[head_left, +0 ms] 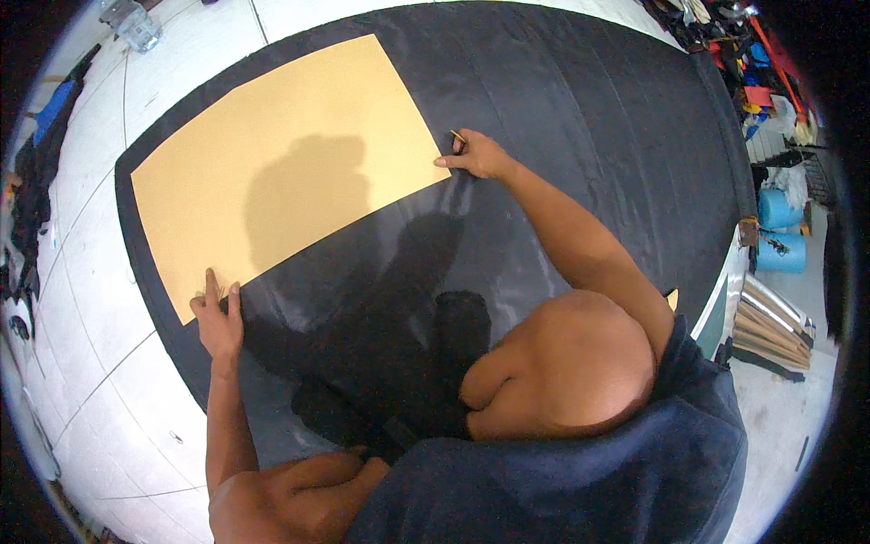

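A large tan rectangular sheet (pixel 308 109), like stiff paper or card, lies flat on black sheet material (pixel 562 145) spread over the floor. At its near left corner rests my left hand (pixel 220 328), fingers spread on the tan surface. My right hand (pixel 478 156) is at the near right corner, its thumb on the tan sheet's edge. Between its curled fingers is a thin pencil-like stick (pixel 459 136); most of it is hidden. My shadow falls across the tan sheet. My bent knees are on the black material.
White floor tiles (pixel 109 363) border the black material on the left. A clear plastic bottle (pixel 131 25) is at the far left. Blue rolls (pixel 781 252), a stack of tan and silver strips (pixel 770 326) and assorted clutter (pixel 770 82) line the right side.
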Action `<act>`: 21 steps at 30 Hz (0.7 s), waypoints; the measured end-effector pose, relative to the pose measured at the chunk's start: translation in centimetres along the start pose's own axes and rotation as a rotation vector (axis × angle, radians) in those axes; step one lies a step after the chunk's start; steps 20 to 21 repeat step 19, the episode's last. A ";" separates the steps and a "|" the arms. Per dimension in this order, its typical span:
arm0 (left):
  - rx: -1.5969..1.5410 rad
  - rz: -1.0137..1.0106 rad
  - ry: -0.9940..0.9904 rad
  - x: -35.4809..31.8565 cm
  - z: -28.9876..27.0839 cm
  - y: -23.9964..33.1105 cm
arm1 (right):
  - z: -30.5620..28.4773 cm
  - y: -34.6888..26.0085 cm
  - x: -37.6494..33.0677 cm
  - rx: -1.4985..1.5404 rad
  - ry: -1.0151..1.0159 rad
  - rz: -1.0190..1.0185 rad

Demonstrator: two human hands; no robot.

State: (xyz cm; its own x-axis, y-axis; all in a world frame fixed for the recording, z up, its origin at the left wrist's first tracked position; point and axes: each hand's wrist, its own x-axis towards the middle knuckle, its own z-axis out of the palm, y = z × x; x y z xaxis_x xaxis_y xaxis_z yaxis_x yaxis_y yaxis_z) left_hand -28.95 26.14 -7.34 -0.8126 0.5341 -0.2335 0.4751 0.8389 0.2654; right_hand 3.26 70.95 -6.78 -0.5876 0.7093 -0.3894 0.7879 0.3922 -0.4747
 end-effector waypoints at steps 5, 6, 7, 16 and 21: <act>-0.028 0.012 0.007 0.2 0.2 -0.4 | 0.3 0.9 0.2 0.068 0.012 -0.039; -0.032 0.011 0.008 0.2 0.1 -0.4 | 0.3 0.9 0.3 0.062 0.009 -0.037; -0.036 0.010 0.010 0.2 0.1 -0.4 | 0.3 0.9 0.4 0.056 0.007 -0.034; -0.054 -0.007 -0.025 0.1 -0.7 -0.2 | 0.3 0.7 0.2 0.051 -0.011 -0.005; -0.034 -0.018 -0.033 0.3 -0.4 -0.5 | 0.4 1.3 0.7 0.010 -0.018 0.000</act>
